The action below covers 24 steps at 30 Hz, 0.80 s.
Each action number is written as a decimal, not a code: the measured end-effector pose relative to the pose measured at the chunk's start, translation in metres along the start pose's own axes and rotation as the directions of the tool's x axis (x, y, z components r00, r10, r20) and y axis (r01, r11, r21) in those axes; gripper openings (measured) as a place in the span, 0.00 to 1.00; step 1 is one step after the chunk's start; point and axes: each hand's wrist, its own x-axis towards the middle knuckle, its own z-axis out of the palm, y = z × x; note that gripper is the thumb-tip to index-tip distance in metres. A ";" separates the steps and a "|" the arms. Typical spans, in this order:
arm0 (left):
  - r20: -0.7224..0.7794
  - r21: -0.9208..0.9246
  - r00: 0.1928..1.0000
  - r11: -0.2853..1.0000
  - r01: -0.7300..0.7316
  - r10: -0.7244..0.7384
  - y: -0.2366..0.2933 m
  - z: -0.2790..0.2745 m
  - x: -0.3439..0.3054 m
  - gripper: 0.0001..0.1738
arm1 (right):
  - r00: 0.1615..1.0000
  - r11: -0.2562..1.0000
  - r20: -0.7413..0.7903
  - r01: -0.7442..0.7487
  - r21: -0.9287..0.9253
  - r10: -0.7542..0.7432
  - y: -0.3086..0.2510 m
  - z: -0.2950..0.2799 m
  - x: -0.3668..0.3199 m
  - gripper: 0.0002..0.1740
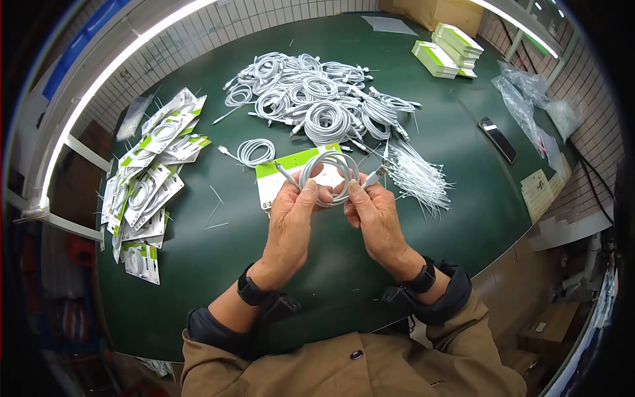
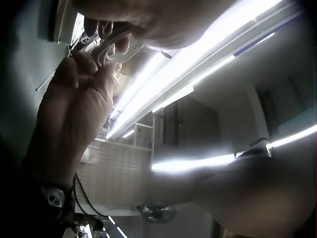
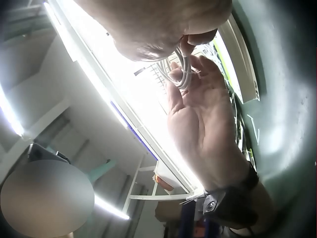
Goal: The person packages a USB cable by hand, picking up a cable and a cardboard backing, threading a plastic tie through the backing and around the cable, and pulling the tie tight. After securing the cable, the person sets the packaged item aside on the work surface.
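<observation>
A coiled white USB cable is held up between both hands, above the front middle of the green table. My left hand pinches the coil's left side, thumb on top, with one connector sticking out at upper left. On the other side, my right hand grips the coil near the USB plug. Behind and below the coil lies a green-and-white card stack, partly covered by the left hand. Seen from the right wrist, the coil hangs between the fingers of both hands.
Many coiled white cables are heaped at the back, with a single coil nearer. Carded cables pile up at left. Thin white ties lie at right, beyond them a phone, plastic bags and stacked green-white cards.
</observation>
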 end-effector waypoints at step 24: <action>0.046 0.011 0.963 0.964 0.265 -0.265 0.019 -0.039 0.009 0.24 | 0.921 0.947 0.390 0.127 -0.294 -0.002 0.003 -0.007 0.004 0.26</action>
